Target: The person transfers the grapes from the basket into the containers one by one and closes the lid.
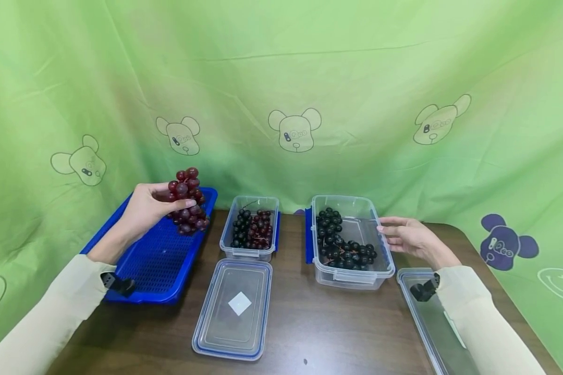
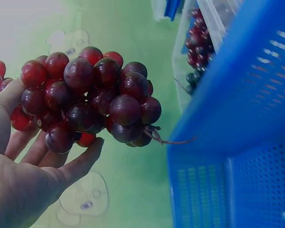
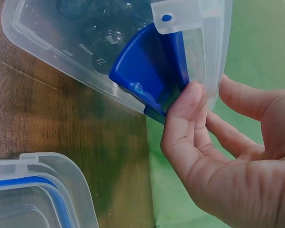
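My left hand (image 1: pixel 143 208) holds a bunch of red grapes (image 1: pixel 187 203) above the blue basket (image 1: pixel 161 255). In the left wrist view, its stem (image 2: pixel 168 140) sticks out toward the basket. My right hand (image 1: pixel 410 237) grips the right side of the larger clear container (image 1: pixel 354 281), in which black grapes (image 1: pixel 349 255) lie along the left and front. Beside those fingers in the right wrist view, a blue latch (image 3: pixel 145 71) hangs from the container. A smaller clear container (image 1: pixel 248 253) in the middle holds black grapes (image 1: pixel 240 229) and red grapes (image 1: pixel 260 232).
One clear lid (image 1: pixel 232 333) with a white label lies in front of the smaller container. Another lid (image 1: pixel 431 312) is at the right, partly hidden by my right forearm. A green curtain (image 1: pixel 347 104) hangs behind the brown table (image 1: pixel 328 325).
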{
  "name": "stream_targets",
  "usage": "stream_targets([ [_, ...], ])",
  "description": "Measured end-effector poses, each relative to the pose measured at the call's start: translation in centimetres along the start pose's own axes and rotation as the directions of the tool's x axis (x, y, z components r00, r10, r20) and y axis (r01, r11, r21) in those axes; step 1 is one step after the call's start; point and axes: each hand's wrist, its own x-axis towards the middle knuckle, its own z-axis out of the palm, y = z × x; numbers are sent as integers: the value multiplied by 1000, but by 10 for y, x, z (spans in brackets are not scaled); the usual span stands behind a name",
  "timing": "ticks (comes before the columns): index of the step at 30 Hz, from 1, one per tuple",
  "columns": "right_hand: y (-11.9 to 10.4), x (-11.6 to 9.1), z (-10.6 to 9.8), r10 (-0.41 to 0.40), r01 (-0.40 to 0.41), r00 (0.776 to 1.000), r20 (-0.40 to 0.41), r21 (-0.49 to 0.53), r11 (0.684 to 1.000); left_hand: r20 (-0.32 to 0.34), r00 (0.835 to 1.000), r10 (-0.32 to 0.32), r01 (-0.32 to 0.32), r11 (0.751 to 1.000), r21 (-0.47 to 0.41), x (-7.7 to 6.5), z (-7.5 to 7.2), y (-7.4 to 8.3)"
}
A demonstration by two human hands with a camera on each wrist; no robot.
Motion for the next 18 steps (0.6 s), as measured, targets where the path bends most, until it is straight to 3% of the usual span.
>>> stream_targets([
  [7, 2, 0, -1, 5, -5, 1000, 0, 1, 1000, 15, 1000, 3, -3, 1000, -10, 16, 20, 18],
  [18, 0, -1, 0, 0, 0, 1000, 3, 9, 1000, 66, 996, 67, -61, 994, -92, 49, 62, 46],
])
